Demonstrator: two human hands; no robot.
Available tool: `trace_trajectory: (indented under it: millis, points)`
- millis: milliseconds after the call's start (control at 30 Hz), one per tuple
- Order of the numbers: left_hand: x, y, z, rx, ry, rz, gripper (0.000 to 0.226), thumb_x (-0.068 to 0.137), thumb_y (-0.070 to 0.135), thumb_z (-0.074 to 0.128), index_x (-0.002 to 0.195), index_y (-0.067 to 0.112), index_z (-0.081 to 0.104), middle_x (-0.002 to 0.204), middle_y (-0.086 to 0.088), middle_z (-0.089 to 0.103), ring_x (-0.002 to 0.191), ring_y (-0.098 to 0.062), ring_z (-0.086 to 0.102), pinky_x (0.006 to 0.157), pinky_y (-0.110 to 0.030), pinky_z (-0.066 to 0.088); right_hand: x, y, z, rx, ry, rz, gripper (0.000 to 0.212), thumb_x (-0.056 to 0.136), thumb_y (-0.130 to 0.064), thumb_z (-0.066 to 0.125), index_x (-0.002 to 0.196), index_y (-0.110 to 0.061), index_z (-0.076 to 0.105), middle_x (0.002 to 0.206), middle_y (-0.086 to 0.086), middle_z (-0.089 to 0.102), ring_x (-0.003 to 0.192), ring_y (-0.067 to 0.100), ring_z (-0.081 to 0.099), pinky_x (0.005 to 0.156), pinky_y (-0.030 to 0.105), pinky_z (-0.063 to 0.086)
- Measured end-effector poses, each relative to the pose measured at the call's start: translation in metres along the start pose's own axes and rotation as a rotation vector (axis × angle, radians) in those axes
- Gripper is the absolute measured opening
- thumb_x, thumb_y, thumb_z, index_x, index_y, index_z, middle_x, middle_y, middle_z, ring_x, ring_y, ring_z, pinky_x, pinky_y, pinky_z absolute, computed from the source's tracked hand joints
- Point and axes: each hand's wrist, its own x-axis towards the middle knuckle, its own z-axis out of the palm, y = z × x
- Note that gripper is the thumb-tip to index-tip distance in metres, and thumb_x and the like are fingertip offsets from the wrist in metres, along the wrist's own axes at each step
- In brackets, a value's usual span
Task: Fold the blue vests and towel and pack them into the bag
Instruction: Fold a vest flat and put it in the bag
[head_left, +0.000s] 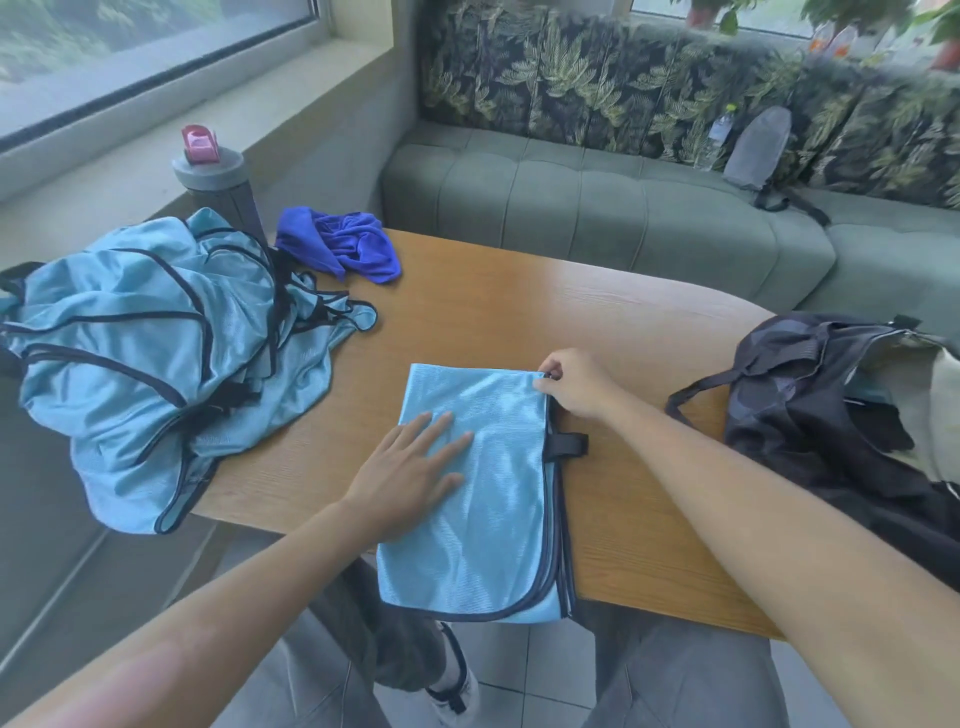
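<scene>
A folded light-blue vest (493, 499) with dark trim lies lengthwise on the wooden table (519, 312), its near end hanging over the front edge. My left hand (410, 470) presses flat on its left side, fingers straight. My right hand (571, 384) pinches the vest's far right corner. A heap of several unfolded light-blue vests (145, 353) sits at the table's left end. A crumpled dark-blue towel (343, 247) lies behind it. The dark bag (841, 415) stands open at the right end, with its strap trailing on the table.
A grey bottle with a pink lid (213, 176) stands behind the vest heap by the window sill. A green sofa (597, 208) runs behind the table, with a water bottle (719, 135) and a grey backpack (758, 148) on it. My legs show below the table.
</scene>
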Motion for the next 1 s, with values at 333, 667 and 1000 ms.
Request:
trace_trajectory:
  millis: [333, 667, 1000]
  points:
    - [0.009, -0.003, -0.002, -0.026, -0.005, -0.053, 0.08, 0.09, 0.07, -0.003, 0.162, 0.039, 0.008, 0.172, 0.003, 0.001, 0.158, -0.022, -0.003, 0.126, -0.038, 0.005, 0.027, -0.011, -0.001, -0.004, 0.089, -0.108, 0.013, 0.098, -0.024, 0.062, 0.089, -0.019, 0.069, 0.095, -0.004, 0.066, 0.091, 0.017, 0.061, 0.08, 0.034, 0.049]
    - [0.015, -0.003, 0.012, -0.08, 0.058, -0.084, 0.069, 0.1, 0.063, 0.008, 0.162, 0.036, 0.016, 0.171, 0.003, 0.006, 0.158, -0.023, 0.001, 0.127, -0.044, 0.009, 0.049, 0.0, -0.001, -0.184, -0.084, -0.198, 0.017, 0.089, -0.034, 0.075, 0.088, -0.022, 0.062, 0.093, -0.009, 0.054, 0.096, 0.018, 0.052, 0.079, 0.031, 0.04]
    - [0.03, -0.013, -0.012, -0.1, 0.193, -0.059, 0.071, 0.1, 0.061, 0.02, 0.155, 0.02, 0.04, 0.166, -0.005, 0.028, 0.156, -0.024, 0.018, 0.125, -0.044, 0.021, 0.029, -0.01, 0.009, -0.215, 0.261, -0.293, 0.023, 0.103, -0.029, 0.053, 0.114, -0.011, 0.064, 0.117, 0.001, 0.062, 0.117, 0.023, 0.051, 0.093, 0.031, 0.038]
